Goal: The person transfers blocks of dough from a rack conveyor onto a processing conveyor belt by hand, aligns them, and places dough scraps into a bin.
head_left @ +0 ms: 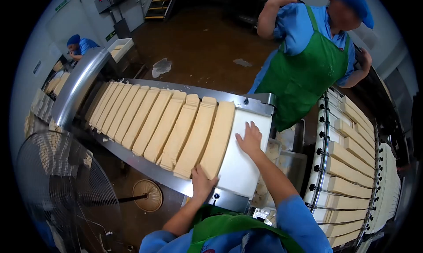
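My left hand (202, 183) is at the near end of the last stack of pale dough sheets (219, 136), fingers at its left side and thumb at its end corner. My right hand (250, 140) is open with fingers spread, over the white conveyor belt (240, 176) just right of that stack, holding nothing. Further stacks of long flat sheets (169, 125) lie side by side across the belt, running back to the left. Some of their edges look uneven.
A co-worker in a green apron (304, 68) stands across the belt's end. On the right, a second conveyor (324, 143) carries more strips under thin rods. Plastic bins (288, 165) with scraps sit between the conveyors. A large fan (66, 178) stands left, near a curved metal cover (81, 83).
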`<state>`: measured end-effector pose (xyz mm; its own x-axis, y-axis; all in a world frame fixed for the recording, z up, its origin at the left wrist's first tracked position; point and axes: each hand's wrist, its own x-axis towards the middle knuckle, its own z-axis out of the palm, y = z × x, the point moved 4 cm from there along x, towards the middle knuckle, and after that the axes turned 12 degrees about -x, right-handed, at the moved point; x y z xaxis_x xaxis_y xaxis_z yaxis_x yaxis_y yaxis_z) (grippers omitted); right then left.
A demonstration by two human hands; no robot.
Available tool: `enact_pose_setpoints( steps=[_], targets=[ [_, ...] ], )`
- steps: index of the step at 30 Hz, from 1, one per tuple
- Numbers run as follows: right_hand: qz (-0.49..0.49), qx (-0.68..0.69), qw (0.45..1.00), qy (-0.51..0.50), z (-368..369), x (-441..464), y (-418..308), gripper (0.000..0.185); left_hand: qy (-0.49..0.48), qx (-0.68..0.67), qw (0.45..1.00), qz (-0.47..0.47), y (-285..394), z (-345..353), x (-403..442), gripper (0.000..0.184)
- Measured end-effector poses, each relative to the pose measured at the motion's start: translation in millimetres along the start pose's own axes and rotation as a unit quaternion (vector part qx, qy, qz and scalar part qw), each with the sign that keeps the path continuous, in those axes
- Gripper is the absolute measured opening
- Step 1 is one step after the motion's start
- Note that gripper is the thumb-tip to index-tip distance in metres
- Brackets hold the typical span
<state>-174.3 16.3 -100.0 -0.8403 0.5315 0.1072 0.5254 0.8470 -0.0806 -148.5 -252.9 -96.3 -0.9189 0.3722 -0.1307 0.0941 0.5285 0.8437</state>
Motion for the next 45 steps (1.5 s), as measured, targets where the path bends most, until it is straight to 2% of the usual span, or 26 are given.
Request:
enact_pose_setpoints(
  steps=[3, 4, 6, 8, 10, 12, 14, 17, 20, 21, 22, 24, 26, 27, 28, 29, 31, 32, 34, 36, 40, 41, 43, 45],
  targets=[
    [-0.001, -0.003, 1.000, -0.028, 7.0, 45.7, -38.0, 0.070, -0.033, 0.055, 0.998, -0.010, -2.0, 5.6, 0.6, 0.093],
    [0.004, -0.004, 1.000, -0.024, 7.5, 56.6, -47.5, 0.070, -0.022, 0.101, 0.994, 0.045, -10.5, 10.6, 0.3, 0.096],
    [-0.011, -0.006, 0.999, -0.051, 8.0, 79.7, -65.3, 0.068, -0.032, 0.151, 0.986, 0.062, -8.9, 12.1, 0.8, 0.096],
    [0.010, -0.023, 0.993, -0.112, 9.8, 95.0, -77.6, 0.069, -0.105, 0.123, 0.987, 0.009, -4.7, 9.8, 2.8, 0.097],
    [0.051, -0.019, 0.988, -0.148, 7.2, 97.8, -81.5, 0.070, -0.082, 0.159, 0.982, 0.059, -16.7, 19.2, 2.5, 0.100],
    [0.081, -0.008, 0.984, -0.158, 3.1, 96.0, -80.6, 0.067, -0.126, 0.120, 0.984, -0.028, -11.6, 20.7, 4.7, 0.102],
    [0.111, 0.004, 0.983, -0.144, 5.1, 91.7, -68.0, 0.066, -0.133, 0.128, 0.983, -0.015, -15.1, 28.4, 6.0, 0.102],
    [0.156, 0.037, 0.977, -0.142, 2.0, 81.9, -40.1, 0.066, -0.147, 0.111, 0.982, -0.050, -16.0, 33.7, 5.5, 0.100],
    [0.255, 0.060, 0.954, -0.143, -19.7, 55.6, 4.6, 0.071, -0.186, 0.069, 0.980, -0.018, -12.4, 39.1, 9.7, 0.095],
    [0.287, 0.058, 0.940, -0.173, -30.2, 49.0, 17.3, 0.073, -0.184, 0.077, 0.980, 0.015, -12.2, 41.9, 11.1, 0.092],
    [0.275, 0.028, 0.947, -0.164, -35.6, 47.0, 27.1, 0.079, -0.186, 0.083, 0.979, 0.021, -5.4, 42.6, 13.4, 0.092],
    [0.283, -0.011, 0.936, -0.211, -35.7, 32.6, 41.3, 0.087, -0.216, 0.070, 0.974, 0.008, 8.0, 47.5, 14.2, 0.091],
    [0.346, 0.117, 0.910, -0.195, -46.2, 19.1, 53.9, 0.089, -0.194, 0.063, 0.978, 0.043, 17.9, 53.5, 12.2, 0.088],
    [0.329, 0.052, 0.932, -0.143, -22.7, 18.7, 68.8, 0.088, -0.180, 0.060, 0.980, 0.054, 22.4, 57.0, 11.3, 0.085],
    [0.342, 0.058, 0.927, -0.144, -22.1, 6.7, 79.4, 0.088, -0.167, 0.058, 0.982, 0.065, 26.7, 59.4, 10.4, 0.081],
    [0.368, 0.117, 0.918, -0.086, -27.4, -5.0, 91.2, 0.087, -0.180, 0.067, 0.979, 0.072, 29.6, 63.8, 9.2, 0.081],
    [0.414, 0.211, 0.885, 0.025, -40.2, -39.9, 122.3, 0.086, -0.157, 0.044, 0.975, 0.152, 44.5, 70.0, 3.9, 0.084],
    [0.428, 0.245, 0.865, 0.090, -59.4, -63.4, 135.2, 0.084, -0.185, 0.055, 0.968, 0.163, 52.2, 76.7, -0.9, 0.084],
    [0.418, 0.231, 0.855, 0.204, -80.0, -115.0, 173.9, 0.081, -0.168, 0.012, 0.957, 0.237, 78.7, 91.3, -14.8, 0.081],
    [0.499, 0.185, 0.808, 0.253, -130.4, -179.3, 205.9, 0.079, -0.214, -0.017, 0.926, 0.311, 111.5, 110.5, -34.3, 0.073],
    [0.617, 0.185, 0.710, 0.285, -176.3, -330.4, 276.9, 0.082, -0.302, -0.052, 0.845, 0.438, 171.7, 152.6, -98.4, 0.073],
    [0.654, 0.164, 0.683, 0.280, -178.2, -370.5, 292.7, 0.083, -0.322, -0.052, 0.837, 0.439, 178.6, 161.8, -116.6, 0.073],
    [0.706, 0.138, 0.647, 0.252, -180.8, -447.0, 319.5, 0.082, -0.390, -0.072, 0.752, 0.526, 193.2, 175.8, -159.2, 0.069],
    [0.746, 0.145, 0.614, 0.213, -189.1, -508.5, 329.2, 0.081, -0.461, -0.075, 0.693, 0.549, 195.7, 185.3, -198.5, 0.067]
  ],
)
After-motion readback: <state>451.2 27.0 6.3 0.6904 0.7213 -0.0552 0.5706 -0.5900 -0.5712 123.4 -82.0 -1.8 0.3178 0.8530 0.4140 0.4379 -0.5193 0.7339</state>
